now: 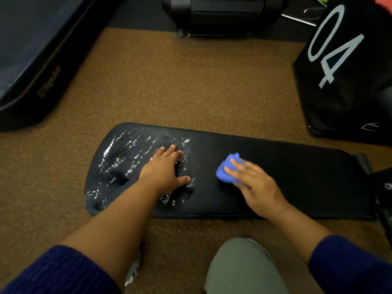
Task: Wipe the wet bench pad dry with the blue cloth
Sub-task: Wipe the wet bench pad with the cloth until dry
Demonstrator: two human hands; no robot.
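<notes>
Right hand presses the cloth onto the pad, fingers laid fairly straight over the bunched blue wad; its outline is motion-blurred, so a wiping stroke is probably under way. Left hand lies flat on the pad, fingers straight and spread, holding nothing, apparently bracing.

Floor: brown speckled rubber, all round the pad. Black bag with white "04" at 2 o'clock. Dark padded equipment at 10 o'clock, a black machine base at 12 o'clock.

Pad: long, black, lying across the view just below centre, rounded end at 9 o'clock. Right half reads matte, no glints, judged dry or nearly so. Droplets cover the left half, densest toward 9 o'clock from the left hand, with a few more at 6 o'clock from its thumb.

Cloth: at 3 o'clock from the left hand, well apart from it, just beside the edge of the wet zone. Most of it is hidden beneath the fingers.

Step in hand: mid-wipe, with roughly half the surface left to do, by my estimate.

Next move calls for carrying the cloth toward 9 o'clock into the droplets. Left hand sits on wet surface and would need to lift or shift clear. Wad is small against the water showing, so refolding to a dry face may be needed.
</notes>
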